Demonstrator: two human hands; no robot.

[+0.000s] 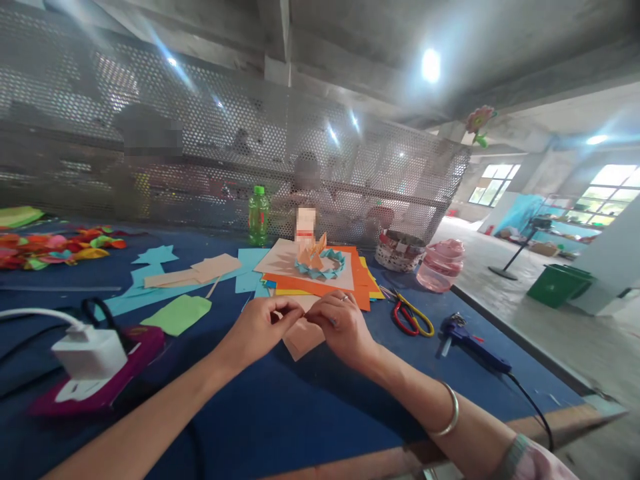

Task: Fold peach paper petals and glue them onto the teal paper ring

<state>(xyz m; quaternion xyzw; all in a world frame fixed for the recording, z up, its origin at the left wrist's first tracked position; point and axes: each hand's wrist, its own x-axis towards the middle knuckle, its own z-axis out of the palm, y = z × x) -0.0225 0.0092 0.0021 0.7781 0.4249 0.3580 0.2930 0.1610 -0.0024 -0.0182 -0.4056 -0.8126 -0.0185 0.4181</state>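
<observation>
Both hands meet over the blue table point(280, 413), pinching a piece of peach paper point(303, 337). My left hand point(263, 325) grips its upper left edge with closed fingers. My right hand point(343, 323), with a ring and a bangle on the wrist, pinches the upper right edge. The paper's lower part hangs down to the table between them. Just beyond lies a stack of coloured sheets point(325, 280) with a teal paper ring and an orange folded figure point(317, 260) on top.
Scissors point(410, 317) and a blue glue gun point(467, 340) lie to the right, a pink jar point(443, 265) and a woven basket point(400, 250) behind. A green bottle point(259, 215) stands by the mesh screen. Teal, green and tan paper pieces and a white charger point(90, 350) lie left.
</observation>
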